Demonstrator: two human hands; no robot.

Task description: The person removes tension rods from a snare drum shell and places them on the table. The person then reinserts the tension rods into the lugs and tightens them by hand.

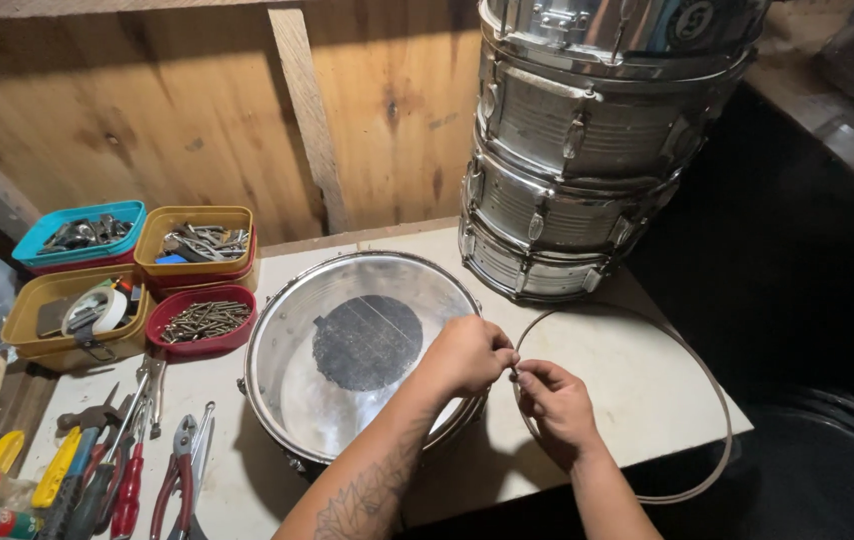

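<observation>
Both hands meet just right of the snare drum [362,350] lying flat on the bench. The left hand [469,355] is clenched at its rim, and the right hand [555,400] pinches something tiny I can't make out. A thin hoop [717,400] lies right of them, stacked drums [587,140] behind.

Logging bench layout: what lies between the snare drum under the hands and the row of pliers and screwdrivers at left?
Only bare tabletop separates the snare drum from the red-handled pliers, in the head view.

One head-worn camera looks steeply down, close over the workbench [637,400].
</observation>
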